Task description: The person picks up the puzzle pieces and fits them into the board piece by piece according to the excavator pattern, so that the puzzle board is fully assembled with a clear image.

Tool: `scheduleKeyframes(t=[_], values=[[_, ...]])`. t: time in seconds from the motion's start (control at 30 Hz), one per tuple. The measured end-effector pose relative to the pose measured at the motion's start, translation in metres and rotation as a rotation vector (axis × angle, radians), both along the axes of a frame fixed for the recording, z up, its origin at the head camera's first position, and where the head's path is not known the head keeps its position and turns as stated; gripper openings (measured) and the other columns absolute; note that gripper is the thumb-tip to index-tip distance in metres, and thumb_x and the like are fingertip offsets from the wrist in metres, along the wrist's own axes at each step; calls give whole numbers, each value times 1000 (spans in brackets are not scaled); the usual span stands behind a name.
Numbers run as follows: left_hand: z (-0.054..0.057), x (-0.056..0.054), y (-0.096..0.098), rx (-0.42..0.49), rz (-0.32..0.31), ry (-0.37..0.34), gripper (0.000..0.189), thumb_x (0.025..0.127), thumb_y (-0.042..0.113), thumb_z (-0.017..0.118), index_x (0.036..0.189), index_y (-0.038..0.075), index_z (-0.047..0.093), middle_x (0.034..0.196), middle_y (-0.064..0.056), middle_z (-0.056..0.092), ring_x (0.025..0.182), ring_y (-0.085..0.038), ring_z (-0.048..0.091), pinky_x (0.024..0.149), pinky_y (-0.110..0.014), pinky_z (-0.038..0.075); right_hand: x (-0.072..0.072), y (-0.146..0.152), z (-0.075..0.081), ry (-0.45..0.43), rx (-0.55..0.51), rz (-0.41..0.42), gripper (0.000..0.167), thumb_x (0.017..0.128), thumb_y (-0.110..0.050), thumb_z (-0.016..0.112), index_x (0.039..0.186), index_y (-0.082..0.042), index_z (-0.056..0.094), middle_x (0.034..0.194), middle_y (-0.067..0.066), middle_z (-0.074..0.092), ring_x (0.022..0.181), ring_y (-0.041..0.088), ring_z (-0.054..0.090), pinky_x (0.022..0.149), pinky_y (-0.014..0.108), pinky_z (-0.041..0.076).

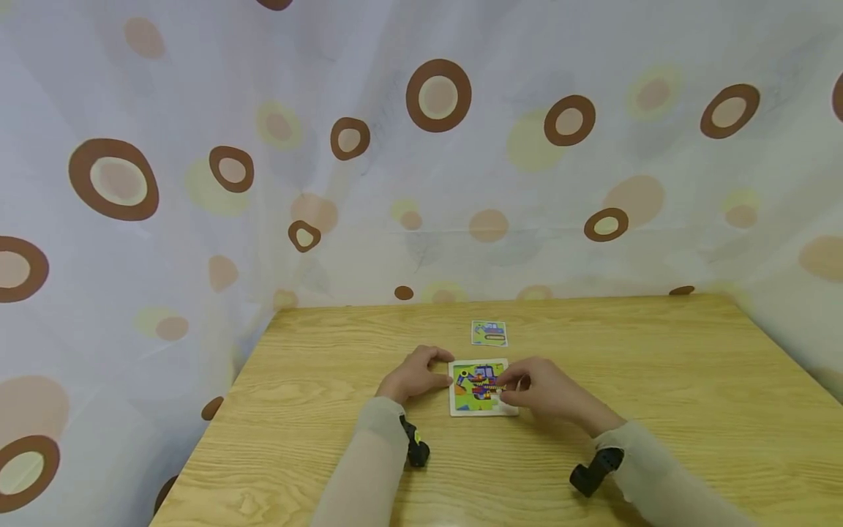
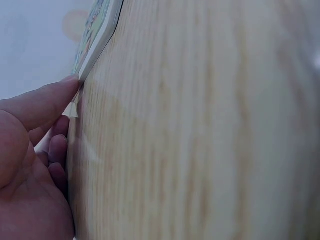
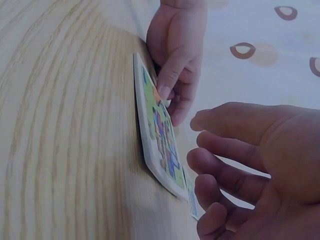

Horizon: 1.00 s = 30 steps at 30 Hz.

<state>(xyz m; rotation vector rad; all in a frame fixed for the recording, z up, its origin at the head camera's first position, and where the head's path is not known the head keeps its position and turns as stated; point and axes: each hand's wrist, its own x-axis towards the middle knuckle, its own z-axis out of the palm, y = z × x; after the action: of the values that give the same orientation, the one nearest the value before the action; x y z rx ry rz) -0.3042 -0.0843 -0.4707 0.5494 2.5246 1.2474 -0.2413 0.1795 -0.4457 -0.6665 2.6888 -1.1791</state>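
Observation:
A square jigsaw puzzle in a white tray point(image 1: 461, 413) lies on the table, with a colourful digger picture on its pieces. Pale bare tray shows at the lower right of that picture. At the tray's left side, the thumb and index fingertips of my left hand point(image 1: 415, 375) touch the edge; the left wrist view puts the thumb point(image 2: 50, 100) right at a corner. Over the right part of the puzzle hovers my right hand point(image 1: 543, 388). Its fingers point(image 3: 235, 172) are loosely bent in the right wrist view, and nothing shows between them and the thumb.
Just behind the tray lies a small picture card point(image 1: 489, 333) with a similar digger on it. All of this rests on a wooden table point(image 1: 658, 380), backed by a white curtain point(image 1: 487, 176) with brown rings. Dark wrist cameras sit on both wrists.

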Motion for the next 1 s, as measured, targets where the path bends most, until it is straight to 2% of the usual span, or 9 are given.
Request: scheduleKeyframes(t=[0.43,0.7,0.87,1.0], values=[[1,1,-1,4,15,-21,35,92,13,72,126,12,65,143,-12,44,134,-32,38,110,-47,33,16,45,6,26,23,-32,23,94,-15,68,112,-1,71,90,-2,63,82,17,55,68,28,48],[-1,0,0,11,21,-22,34,91,14,73,125,13,66,142,-12,44,135,-32,36,111,-48,31,30,83,6,1,1,-63,35,92,-21,71,120,1,67,99,5,63,85,17,57,62,28,51],[-1,-1,0,5,23,-24,34,91,14,73,125,14,66,143,-11,44,135,-32,36,110,-48,32,34,105,5,2,10,-63,41,90,-22,74,123,1,64,107,11,62,87,16,56,64,29,52],[0,0,0,-5,27,-29,34,92,15,72,125,14,65,143,-11,44,136,-32,36,110,-48,32,37,118,2,9,23,-56,45,88,-24,77,123,1,64,108,11,62,89,20,56,69,29,51]])
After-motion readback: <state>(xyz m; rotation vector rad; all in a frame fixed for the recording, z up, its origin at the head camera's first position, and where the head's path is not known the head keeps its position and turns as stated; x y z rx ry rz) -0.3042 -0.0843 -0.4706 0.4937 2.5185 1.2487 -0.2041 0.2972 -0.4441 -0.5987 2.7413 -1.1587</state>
